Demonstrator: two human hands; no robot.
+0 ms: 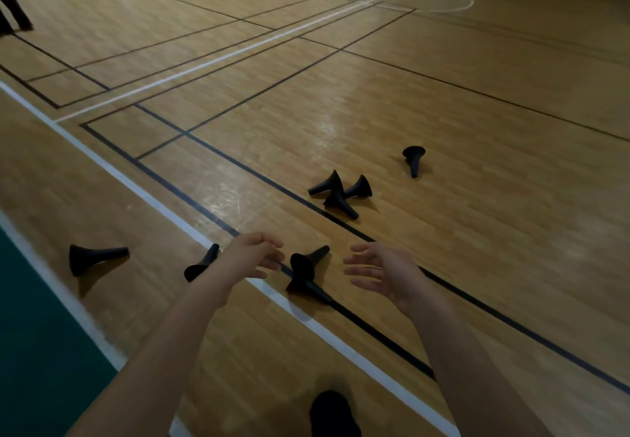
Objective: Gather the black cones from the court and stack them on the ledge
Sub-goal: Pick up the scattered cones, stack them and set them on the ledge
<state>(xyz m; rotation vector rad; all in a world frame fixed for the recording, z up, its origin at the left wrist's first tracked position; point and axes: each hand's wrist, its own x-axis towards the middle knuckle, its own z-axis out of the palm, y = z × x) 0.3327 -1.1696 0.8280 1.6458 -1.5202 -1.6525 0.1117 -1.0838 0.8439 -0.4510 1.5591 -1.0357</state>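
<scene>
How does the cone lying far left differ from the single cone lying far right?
The far-left cone points its narrow tip to the right; the far-right cone points its tip toward the camera. The far-left cone lies outside the white line, the far-right cone inside it. Both are black, tipped over and alone.

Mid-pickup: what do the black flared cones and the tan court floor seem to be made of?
Black flared cones: probably moulded plastic or rubber with a matte finish, since they show almost no shine. Tan court floor: glossy varnished wood, judging by the plank seams and bright glare patches.
</scene>
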